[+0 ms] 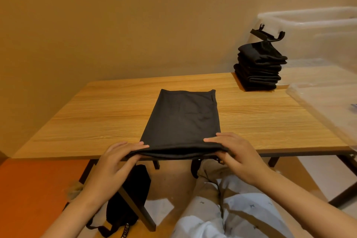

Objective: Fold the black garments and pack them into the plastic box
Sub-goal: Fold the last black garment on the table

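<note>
The black garment (181, 120) is laid flat at the middle of the desk (96, 112), its long axis run from the desk's near edge toward its far edge; the near end is pinched at both corners, one by the left hand (116, 158), one by the right hand (235, 152); soft, light, limp cloth is judged here, likely to sag between grips, so the corners are best held; a folded stack (258, 67) is seen at the desk's far right corner, the plastic box (318, 25) just beyond.
</note>
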A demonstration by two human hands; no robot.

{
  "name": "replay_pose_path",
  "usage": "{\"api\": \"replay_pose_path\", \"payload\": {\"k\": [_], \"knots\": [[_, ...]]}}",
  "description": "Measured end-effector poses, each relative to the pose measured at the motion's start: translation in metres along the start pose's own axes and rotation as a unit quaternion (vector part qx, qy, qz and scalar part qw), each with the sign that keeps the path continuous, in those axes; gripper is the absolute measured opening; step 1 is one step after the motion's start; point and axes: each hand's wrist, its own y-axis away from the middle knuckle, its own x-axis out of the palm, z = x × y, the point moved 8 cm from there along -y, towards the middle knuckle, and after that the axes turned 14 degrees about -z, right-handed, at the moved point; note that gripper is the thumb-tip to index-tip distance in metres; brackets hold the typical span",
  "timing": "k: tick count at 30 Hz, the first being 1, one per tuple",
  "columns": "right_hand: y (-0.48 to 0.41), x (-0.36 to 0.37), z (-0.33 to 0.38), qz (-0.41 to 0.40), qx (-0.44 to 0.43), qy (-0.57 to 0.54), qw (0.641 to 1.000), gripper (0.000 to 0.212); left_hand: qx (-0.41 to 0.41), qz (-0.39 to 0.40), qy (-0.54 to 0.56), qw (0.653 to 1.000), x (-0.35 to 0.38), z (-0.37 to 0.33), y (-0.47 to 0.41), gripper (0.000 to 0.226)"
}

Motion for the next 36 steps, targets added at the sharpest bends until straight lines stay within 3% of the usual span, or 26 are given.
{"api": "replay_pose_path", "payload": {"k": [2,4,7,12,14,17,25,28,31,33,36], "knots": [[-0.012,-0.011,-0.002,-0.035,0.100,-0.100,0.989,0.050,-0.055,0.004,0.072,0.996,-0.002,-0.011,-0.011,0.025],[-0.028,-0.020,-0.008,-0.082,0.177,-0.186,0.963,0.037,-0.073,-0.010,0.136,0.988,-0.002,-0.030,-0.029,0.013],[-0.057,-0.026,-0.022,-0.136,0.232,-0.220,0.938,0.032,-0.088,-0.049,0.169,0.981,0.002,-0.049,-0.078,0.018],[-0.121,-0.007,-0.086,-0.175,0.335,-0.167,0.911,0.021,-0.180,-0.003,0.186,0.966,0.057,-0.016,-0.179,0.020],[-0.137,0.008,-0.119,-0.139,0.361,-0.080,0.919,0.013,-0.210,0.035,0.137,0.968,0.086,0.010,-0.203,0.021],[-0.139,0.015,-0.148,-0.125,0.392,0.015,0.911,0.019,-0.241,0.046,0.054,0.968,0.107,0.042,-0.211,0.023],[-0.145,0.011,-0.145,-0.170,0.336,0.046,0.925,0.025,-0.146,-0.005,-0.036,0.989,0.103,0.039,-0.227,0.026],[-0.146,0.007,-0.139,-0.164,0.288,0.184,0.925,0.037,-0.113,-0.029,-0.109,0.987,0.105,0.040,-0.228,0.019],[-0.150,0.000,-0.116,-0.192,0.181,0.252,0.931,0.041,-0.066,-0.092,-0.125,0.986,0.094,0.023,-0.222,0.034],[-0.155,0.010,-0.094,-0.155,0.106,0.208,0.960,0.040,0.019,-0.108,-0.106,0.988,0.092,-0.003,-0.214,0.040],[-0.152,0.049,-0.075,0.002,0.038,0.226,0.973,0.049,0.089,0.041,-0.170,0.981,0.126,-0.016,-0.197,0.056]]}}
